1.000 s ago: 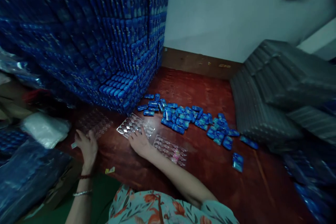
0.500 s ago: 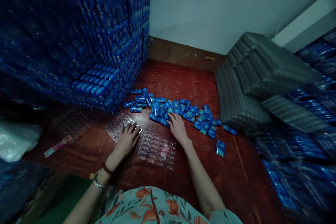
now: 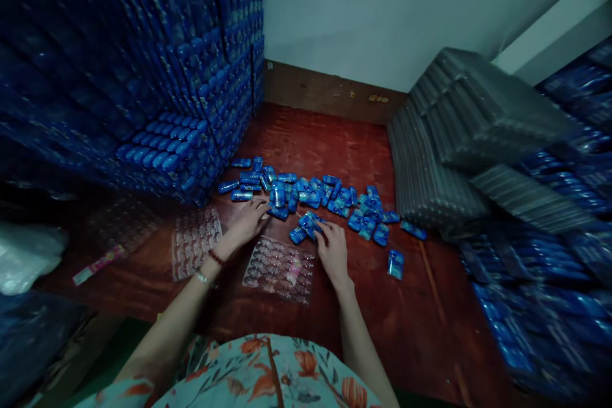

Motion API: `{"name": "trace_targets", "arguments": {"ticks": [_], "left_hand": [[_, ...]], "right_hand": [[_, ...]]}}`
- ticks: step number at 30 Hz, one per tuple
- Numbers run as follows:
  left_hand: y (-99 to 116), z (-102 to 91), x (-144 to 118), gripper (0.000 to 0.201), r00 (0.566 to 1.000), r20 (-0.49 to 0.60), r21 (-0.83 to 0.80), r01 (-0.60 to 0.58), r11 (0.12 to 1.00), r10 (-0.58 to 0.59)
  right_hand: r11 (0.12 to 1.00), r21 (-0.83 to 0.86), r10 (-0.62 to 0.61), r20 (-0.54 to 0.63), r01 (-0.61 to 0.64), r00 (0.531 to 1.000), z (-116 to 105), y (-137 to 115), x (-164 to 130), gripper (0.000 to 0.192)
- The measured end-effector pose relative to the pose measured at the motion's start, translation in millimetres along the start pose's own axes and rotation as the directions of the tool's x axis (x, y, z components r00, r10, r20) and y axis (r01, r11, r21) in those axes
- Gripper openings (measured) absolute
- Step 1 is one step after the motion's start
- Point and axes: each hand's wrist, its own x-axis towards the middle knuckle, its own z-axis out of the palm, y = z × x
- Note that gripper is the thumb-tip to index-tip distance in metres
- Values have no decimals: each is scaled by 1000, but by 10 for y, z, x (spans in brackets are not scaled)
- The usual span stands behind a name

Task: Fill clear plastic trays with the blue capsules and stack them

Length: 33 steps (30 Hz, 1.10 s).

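Many small blue packets lie scattered on the red-brown floor. My left hand reaches forward with its fingers on the packets at the near left of the pile. My right hand rests on a few blue packets pulled toward me; whether it grips them I cannot tell. A clear plastic blister tray lies just in front of both hands. A second clear tray lies to the left, beside my left wrist.
A tall wall of stacked blue packages fills the left. Grey stacks of trays lean at the right, with more blue packs beyond. A white bag and another clear tray lie at far left.
The view swung right. My left hand left the clear tray and moved forward to the packets. My right hand pulled back from the pile, drawing a few packets nearer.
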Motion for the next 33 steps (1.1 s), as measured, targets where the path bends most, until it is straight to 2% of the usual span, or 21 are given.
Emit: {"name": "trace_targets", "arguments": {"ticks": [2, 4, 6, 9, 12, 14, 17, 19, 22, 28, 33], "left_hand": [[20, 76, 250, 35, 995, 66, 73, -75, 995, 70], [10, 134, 374, 38, 989, 109, 125, -111, 986, 98], [-28, 166, 387, 36, 987, 114, 103, -126, 987, 114], [-111, 153, 245, 27, 989, 85, 13, -121, 993, 120], [-146, 71, -40, 24, 998, 30, -55, -61, 997, 63], [-101, 2, -257, 30, 999, -18, -166, 30, 986, -34], [37, -61, -509, 34, 980, 12, -346, 188, 919, -196], [122, -50, -584, 34, 967, 81, -427, 253, 868, -242], [190, 22, -583, 32, 959, 111, -511, 280, 813, -261], [223, 101, -533, 44, 932, 73, -463, 347, 815, -355], [218, 83, -526, 31, 960, 63, -425, 274, 863, -274]], "right_hand": [[999, -47, 23, 90, -18, 996, -17, -100, 118, 30], [989, -146, 27, 251, 10, 968, -33, -218, 253, 33], [963, -259, 34, 383, 72, 923, -46, -336, 366, 38], [931, -340, 47, 471, 132, 881, -75, -438, 443, 40], [970, -235, 41, 421, 66, 906, -145, -384, 372, 40], [1000, -19, 28, 320, -23, 947, -193, -300, 241, 39], [934, 344, 26, 209, -98, 978, -196, -225, -38, 34], [890, 444, 28, 168, -101, 985, -140, -241, -224, 29], [904, 426, -14, 125, -42, 992, -33, -300, -419, 23], [962, 250, -161, 185, 112, 970, 6, -309, -475, 38], [962, 234, -195, 226, 141, 954, -44, -301, -375, 38]]}}
